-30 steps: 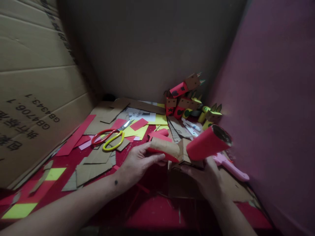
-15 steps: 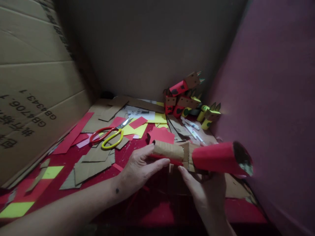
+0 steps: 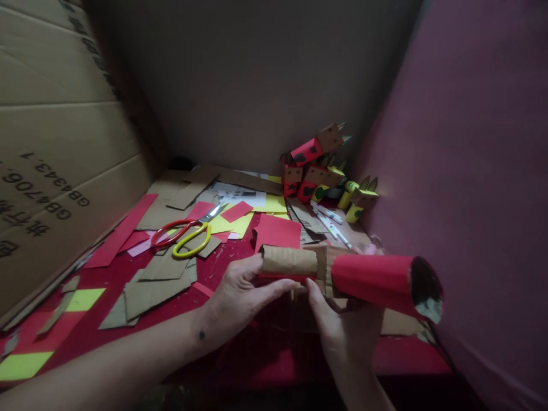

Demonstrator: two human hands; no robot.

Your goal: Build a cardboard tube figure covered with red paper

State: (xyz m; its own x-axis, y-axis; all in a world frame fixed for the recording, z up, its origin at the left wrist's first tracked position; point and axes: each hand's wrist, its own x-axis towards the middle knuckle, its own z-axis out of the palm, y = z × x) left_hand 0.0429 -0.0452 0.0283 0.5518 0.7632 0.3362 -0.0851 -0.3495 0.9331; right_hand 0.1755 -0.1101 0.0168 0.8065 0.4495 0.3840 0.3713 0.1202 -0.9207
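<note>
Both hands hold one cardboard figure above the table's front part. My left hand point(image 3: 242, 291) is closed round its left end, a brown cardboard roll point(image 3: 289, 261) with red beneath it. My right hand point(image 3: 346, 322) grips the figure from below, its thumb near the middle and the other fingers mostly hidden underneath. Between the rolls is a flat cardboard piece point(image 3: 322, 264). A red paper-covered tube point(image 3: 377, 275) points right, its open end showing a dark inside and a pale crumpled patch. The two thumb tips are close together under the brown roll.
Scissors point(image 3: 190, 240) with red and yellow handles lie among cardboard scraps point(image 3: 158, 291) and coloured paper on the red table point(image 3: 222, 265). White markers point(image 3: 331, 224) and several red and yellow cardboard figures point(image 3: 314, 174) are at the back right. A large carton point(image 3: 64, 131) stands left.
The red tube's open end has tilted slightly down and more towards the camera. My right thumb has moved a little left, nearer my left thumb. The whole view has shifted slightly.
</note>
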